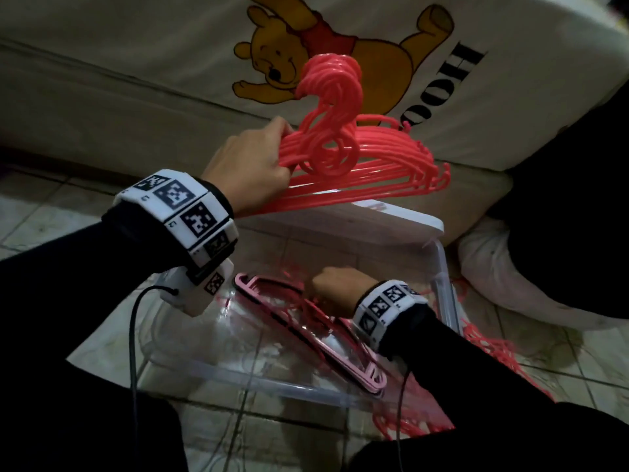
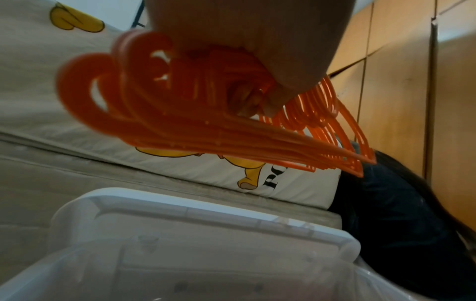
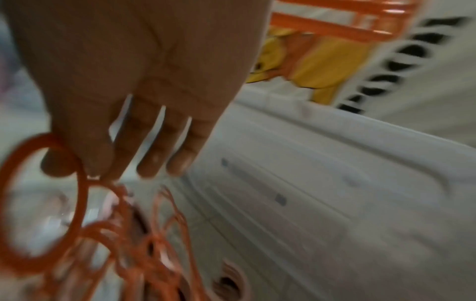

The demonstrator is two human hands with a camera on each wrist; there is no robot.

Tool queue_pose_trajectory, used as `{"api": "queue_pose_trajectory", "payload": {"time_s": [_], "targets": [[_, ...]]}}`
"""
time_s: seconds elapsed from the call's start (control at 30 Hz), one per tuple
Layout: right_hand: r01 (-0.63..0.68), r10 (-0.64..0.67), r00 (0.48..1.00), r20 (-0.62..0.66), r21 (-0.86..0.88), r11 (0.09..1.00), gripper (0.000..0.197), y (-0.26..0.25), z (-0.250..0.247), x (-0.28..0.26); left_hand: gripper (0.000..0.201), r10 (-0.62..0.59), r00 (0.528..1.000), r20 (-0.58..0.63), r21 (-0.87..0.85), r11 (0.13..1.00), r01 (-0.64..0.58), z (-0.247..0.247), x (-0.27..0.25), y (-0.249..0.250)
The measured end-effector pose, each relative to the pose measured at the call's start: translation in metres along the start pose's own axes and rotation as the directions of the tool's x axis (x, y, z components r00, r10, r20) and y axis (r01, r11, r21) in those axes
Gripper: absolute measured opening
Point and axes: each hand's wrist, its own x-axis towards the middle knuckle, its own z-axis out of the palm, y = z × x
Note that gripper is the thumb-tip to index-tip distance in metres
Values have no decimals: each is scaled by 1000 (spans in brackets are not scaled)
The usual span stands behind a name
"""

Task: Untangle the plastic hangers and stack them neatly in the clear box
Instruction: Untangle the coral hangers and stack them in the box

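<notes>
My left hand [image 1: 252, 161] grips a stacked bundle of red plastic hangers [image 1: 340, 144] by one shoulder and holds it in the air above the clear box [image 1: 442, 287]. The left wrist view shows the same bundle [image 2: 180, 114] fanning out below my left hand [image 2: 257, 40]. My right hand [image 1: 335, 284] is down inside the box. There its thumb and forefinger pinch a loose red hanger [image 3: 81, 203] by its ring, on top of a tangle of others. Pink hangers [image 1: 306, 335] lie flat on the box floor. The right wrist view is blurred.
The white box lid [image 1: 408, 219] leans behind the box against a mattress with a bear print [image 1: 306, 63]. More tangled red hangers [image 1: 493, 349] lie on the tiled floor to the right of the box. A dark bundle [image 1: 561, 199] sits at far right.
</notes>
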Motion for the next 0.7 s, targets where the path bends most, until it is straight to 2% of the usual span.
{"api": "queue_pose_trajectory", "payload": {"time_s": [0.07,0.2,0.33,0.4,0.53,0.67,0.7], "targets": [[-30,40,997,-62,150,988,17,5,-6,-4,22,-23,1000,-15,-46,999,22,-2,0,2],[8,76,979,-190,407,913,18,14,-12,-12,24,-79,997,-23,-119,990,75,-4,0,5],[34,156,957,-246,625,780,31,21,-15,-19,23,-109,993,-37,-129,986,103,-7,1,5],[50,168,951,-258,667,744,39,24,-16,-22,21,-107,993,-51,-110,989,101,-8,0,5],[64,166,954,-248,712,699,30,32,-14,-23,27,-111,993,-50,-94,990,106,-7,-1,5],[37,201,941,-273,671,740,9,27,-9,-19,28,-106,994,-31,-72,992,103,-6,-2,4],[33,219,930,-295,660,750,11,25,-9,-19,27,-100,994,-31,-64,993,98,-6,-1,4]]}}
